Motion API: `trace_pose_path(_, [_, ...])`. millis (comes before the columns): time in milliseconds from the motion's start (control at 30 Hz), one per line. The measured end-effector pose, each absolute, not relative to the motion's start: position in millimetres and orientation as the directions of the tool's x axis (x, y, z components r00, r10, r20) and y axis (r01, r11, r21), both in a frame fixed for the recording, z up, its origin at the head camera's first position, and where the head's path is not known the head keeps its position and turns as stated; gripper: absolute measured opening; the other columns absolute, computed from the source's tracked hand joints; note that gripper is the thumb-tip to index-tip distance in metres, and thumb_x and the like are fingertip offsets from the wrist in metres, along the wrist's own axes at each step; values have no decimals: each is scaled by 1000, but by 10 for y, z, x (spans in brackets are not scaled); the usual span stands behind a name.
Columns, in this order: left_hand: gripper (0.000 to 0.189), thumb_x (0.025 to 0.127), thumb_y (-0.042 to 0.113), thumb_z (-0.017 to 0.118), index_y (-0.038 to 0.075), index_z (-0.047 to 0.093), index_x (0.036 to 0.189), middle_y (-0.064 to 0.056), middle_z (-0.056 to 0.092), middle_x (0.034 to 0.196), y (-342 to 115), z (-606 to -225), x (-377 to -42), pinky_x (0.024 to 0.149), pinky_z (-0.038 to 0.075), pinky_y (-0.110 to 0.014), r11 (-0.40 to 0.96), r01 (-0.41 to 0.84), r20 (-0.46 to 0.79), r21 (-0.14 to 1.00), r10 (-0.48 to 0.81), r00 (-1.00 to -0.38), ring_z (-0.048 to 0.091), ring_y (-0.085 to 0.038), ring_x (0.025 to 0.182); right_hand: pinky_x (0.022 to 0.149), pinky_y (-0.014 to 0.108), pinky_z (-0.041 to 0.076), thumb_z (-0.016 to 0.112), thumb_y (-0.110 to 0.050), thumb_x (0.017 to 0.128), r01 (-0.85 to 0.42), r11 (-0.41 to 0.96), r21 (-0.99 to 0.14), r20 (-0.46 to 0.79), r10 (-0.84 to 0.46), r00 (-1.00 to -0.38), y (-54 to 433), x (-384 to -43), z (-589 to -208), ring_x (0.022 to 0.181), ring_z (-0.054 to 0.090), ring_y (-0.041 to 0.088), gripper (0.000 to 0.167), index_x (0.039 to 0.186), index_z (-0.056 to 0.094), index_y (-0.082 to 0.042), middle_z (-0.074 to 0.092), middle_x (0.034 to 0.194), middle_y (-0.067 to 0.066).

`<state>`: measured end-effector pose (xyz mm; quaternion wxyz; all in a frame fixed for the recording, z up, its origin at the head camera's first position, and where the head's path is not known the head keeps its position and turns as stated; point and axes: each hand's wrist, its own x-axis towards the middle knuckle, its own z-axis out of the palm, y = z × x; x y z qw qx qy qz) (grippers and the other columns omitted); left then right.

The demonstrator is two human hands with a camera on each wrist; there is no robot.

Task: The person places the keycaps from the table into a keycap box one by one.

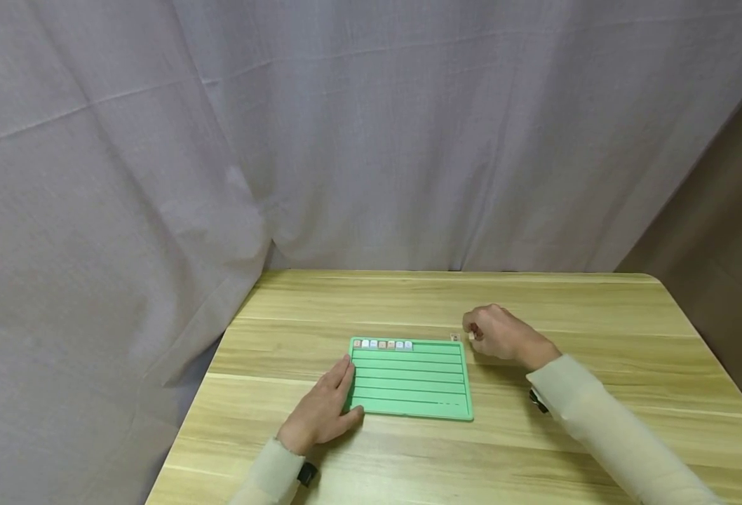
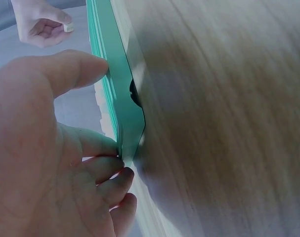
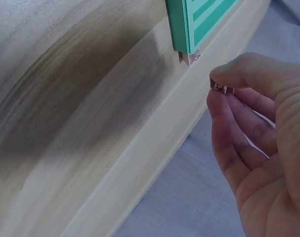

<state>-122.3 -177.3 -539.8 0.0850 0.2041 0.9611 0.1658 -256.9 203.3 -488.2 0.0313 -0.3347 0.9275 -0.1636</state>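
A green board [image 1: 409, 384] with grooved rows lies on the table, and several small white and brownish keycaps [image 1: 382, 344] line the left part of its top row. My left hand [image 1: 322, 408] rests at the board's left side, thumb and fingertips touching its edge. Right of the board, my right hand [image 1: 500, 333] pinches a small keycap [image 3: 222, 88] between thumb and forefinger, its hollow underside showing in the right wrist view. Another keycap [image 1: 455, 337] sits on the table just beyond the board's top right corner.
The wood-grain table [image 1: 535, 449] extends around the board. A grey curtain [image 1: 371, 140] hangs behind its far edge and along the left, with a darker brown curtain [image 1: 712, 224] at the right.
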Motion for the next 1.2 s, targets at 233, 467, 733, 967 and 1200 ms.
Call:
trace_pose_path(233, [85,102,40,58,-9,26,163,-25,21,174,-1774,-5398,-1217,131,31,-53,858,371,-87,356,426,-901,27,-39,162,61,21,46,76,4,84,-657,690,-304,110,-659,-744,1994,-2567,-4899,73,51,6,14,86,72,-10,62,78,-5])
trace_pose_path(467, [85,101,39,59,-10,27,162,-26,22,174,-1755,-5399,-1219,131,32,-54,852,375,-73,365,428,-901,28,-40,161,60,21,47,77,4,84,-644,685,-339,120,-648,-752,1964,-2568,-4885,72,52,7,14,85,71,-9,64,79,-2])
trace_pose_path(733, [85,102,41,57,-8,25,164,-23,20,175,-1744,-5412,-1223,132,30,-51,860,364,-93,358,421,-902,25,-37,163,66,21,57,80,4,84,-643,674,-364,119,-651,-750,1939,-2567,-4917,78,63,10,14,89,75,-8,71,87,2])
trace_pose_path(967, [84,102,39,58,-9,25,163,-24,21,175,-1733,-5396,-1230,131,30,-53,856,367,-90,366,425,-901,27,-39,162,67,21,58,78,7,84,-646,663,-377,117,-658,-744,1916,-2577,-4925,80,65,9,16,88,74,-8,73,88,2])
trace_pose_path(1200, [84,103,41,56,-8,23,164,-22,18,176,-1736,-5388,-1235,132,29,-52,861,354,-109,364,417,-902,24,-36,163,67,22,57,79,4,86,-658,655,-371,120,-669,-734,1878,-2574,-4943,80,64,9,15,89,73,-9,72,88,2])
